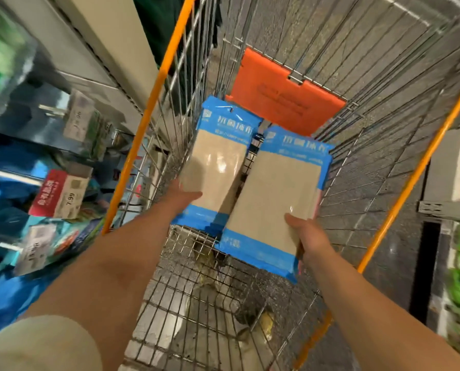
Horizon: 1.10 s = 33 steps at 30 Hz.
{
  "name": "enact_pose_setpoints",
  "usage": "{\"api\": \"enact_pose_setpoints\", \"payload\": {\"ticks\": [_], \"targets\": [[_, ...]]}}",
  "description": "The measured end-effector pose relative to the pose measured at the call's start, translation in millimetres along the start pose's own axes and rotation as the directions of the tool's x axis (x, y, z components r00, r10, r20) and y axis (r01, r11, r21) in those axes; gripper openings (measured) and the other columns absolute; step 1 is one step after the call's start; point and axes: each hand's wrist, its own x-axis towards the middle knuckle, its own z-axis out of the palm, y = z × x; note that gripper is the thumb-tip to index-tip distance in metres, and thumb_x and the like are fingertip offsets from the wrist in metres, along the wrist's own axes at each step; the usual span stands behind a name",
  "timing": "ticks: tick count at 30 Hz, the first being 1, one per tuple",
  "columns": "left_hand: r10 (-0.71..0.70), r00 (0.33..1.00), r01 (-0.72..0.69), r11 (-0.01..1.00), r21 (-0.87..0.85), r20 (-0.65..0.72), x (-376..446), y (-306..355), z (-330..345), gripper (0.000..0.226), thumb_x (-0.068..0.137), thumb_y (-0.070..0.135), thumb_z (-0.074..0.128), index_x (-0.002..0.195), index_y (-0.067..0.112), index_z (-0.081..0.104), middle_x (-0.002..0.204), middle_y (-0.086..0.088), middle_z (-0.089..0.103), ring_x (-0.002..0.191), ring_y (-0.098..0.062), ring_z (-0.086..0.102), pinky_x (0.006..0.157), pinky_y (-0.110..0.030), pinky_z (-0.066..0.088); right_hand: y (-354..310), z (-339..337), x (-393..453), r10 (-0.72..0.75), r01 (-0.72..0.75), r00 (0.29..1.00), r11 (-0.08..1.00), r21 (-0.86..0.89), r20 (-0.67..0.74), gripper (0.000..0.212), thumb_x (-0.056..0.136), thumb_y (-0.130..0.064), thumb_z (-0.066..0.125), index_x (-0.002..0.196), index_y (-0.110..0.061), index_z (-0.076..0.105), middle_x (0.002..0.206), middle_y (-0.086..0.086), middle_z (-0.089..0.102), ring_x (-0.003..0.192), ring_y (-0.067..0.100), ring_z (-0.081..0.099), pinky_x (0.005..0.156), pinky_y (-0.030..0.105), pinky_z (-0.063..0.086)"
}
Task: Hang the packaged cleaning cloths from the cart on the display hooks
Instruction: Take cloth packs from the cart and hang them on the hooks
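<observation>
Two packs of cleaning cloths, blue-edged with beige cloth showing through, are held inside the wire cart. My left hand grips the left pack at its lower left side, thumb on the front. My right hand grips the right pack at its lower right corner, thumb on the front; this one looks like a stack of two or more. Both packs sit tilted above the cart's mesh floor, hang-hole ends pointing away from me.
An orange plastic flap lies at the cart's far end. Orange rails line the cart's sides. Display hooks with price tags and hanging goods stand on the left. A shelf with green packs stands on the right.
</observation>
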Motion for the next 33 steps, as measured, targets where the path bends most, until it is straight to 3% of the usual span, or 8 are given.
{"api": "enact_pose_setpoints", "payload": {"ticks": [5,10,19,22,24,28,31,33], "targets": [[0.011,1.0,-0.013,0.997,0.076,0.028,-3.4,3.9,7.7,0.071,0.083,0.032,0.071,0.14,0.004,0.04,0.136,-0.013,0.049,0.119,-0.031,0.051,0.088,-0.03,0.041,1.6,-1.6,7.3,-0.026,0.024,0.999,0.997,-0.07,-0.021,0.063,0.065,-0.036,0.079,0.118,-0.011,0.058,0.11,0.011,0.069,0.098,0.035,0.066,0.088,0.053,0.054],[0.092,0.996,-0.092,0.994,-0.057,-0.01,-31.9,8.9,11.3,0.059,0.086,0.026,0.069,0.136,0.008,0.043,0.119,-0.005,0.054,0.091,-0.02,0.055,0.058,-0.023,0.041,2.2,-2.6,-6.9,-0.07,0.07,0.998,0.998,0.002,0.002,0.034,0.086,-0.019,0.071,0.117,-0.014,0.057,0.11,0.01,0.069,0.099,0.034,0.066,0.09,0.052,0.054],[0.177,0.977,-0.186,0.979,-0.077,-0.116,-129.8,-22.2,-36.7,0.053,0.089,0.021,0.066,0.134,0.002,0.045,0.127,-0.008,0.053,0.112,-0.02,0.051,0.084,-0.025,0.037,3.6,-10.6,-60.4,-0.182,0.188,0.973,0.982,-0.035,0.143,0.032,0.083,-0.008,0.072,0.114,-0.004,0.063,0.104,0.015,0.071,0.094,0.034,0.068,0.092,0.057,0.05],[0.242,0.965,-0.256,0.952,-0.166,-0.101,-167.3,-26.7,-37.7,0.055,0.072,0.032,0.072,0.117,0.003,0.056,0.111,-0.016,0.063,0.103,-0.025,0.063,0.077,-0.02,0.05,-10.5,-14.5,-88.0,-0.269,0.286,0.935,0.957,-0.044,0.229,0.02,0.087,-0.002,0.065,0.107,-0.003,0.064,0.092,0.014,0.071,0.086,0.032,0.066,0.089,0.055,0.051],[0.282,0.952,-0.305,0.92,-0.247,-0.123,-197.5,-26.6,-32.5,0.027,0.085,0.015,0.068,0.108,0.009,0.056,0.101,-0.006,0.061,0.086,-0.006,0.065,0.062,-0.007,0.045,-19.8,-24.1,-107.5,-0.325,0.344,0.903,0.939,-0.019,0.279,0.016,0.089,0.0,0.062,0.104,-0.005,0.063,0.08,0.008,0.072,0.076,0.029,0.067,0.083,0.051,0.055],[0.383,0.876,-0.446,0.874,-0.193,-0.294,-268.8,-29.2,-24.0,0.059,0.089,0.019,0.065,0.141,0.007,0.04,0.141,-0.002,0.044,0.125,-0.012,0.046,0.096,-0.021,0.034,-32.0,-59.1,-144.6,-0.472,0.511,0.794,0.86,0.002,0.383,0.026,0.088,0.0,0.061,0.114,-0.003,0.061,0.072,0.0,0.074,0.062,0.015,0.07,0.059,0.029,0.056],[0.44,0.796,-0.563,0.79,-0.242,-0.416,-329.1,-43.9,-12.9,0.056,0.091,0.019,0.062,0.141,0.008,0.039,0.134,0.003,0.052,0.11,0.003,0.055,0.089,-0.018,0.034,-33.0,-95.8,-181.1,-0.543,0.601,0.691,0.798,0.037,0.477,0.027,0.088,0.005,0.057,0.114,-0.001,0.059,0.06,-0.003,0.071,0.049,0.008,0.065,0.044,0.019,0.049],[0.437,0.762,-0.604,0.745,-0.283,-0.477,-376.1,-61.9,1.7,0.056,0.091,0.024,0.062,0.142,0.014,0.039,0.139,0.0,0.046,0.125,-0.013,0.049,0.098,-0.025,0.034,-26.3,-121.7,-205.7,-0.546,0.625,0.637,0.779,0.049,0.545,0.02,0.089,0.007,0.054,0.103,-0.006,0.06,0.057,-0.001,0.07,0.045,0.011,0.064,0.042,0.021,0.051]]}}
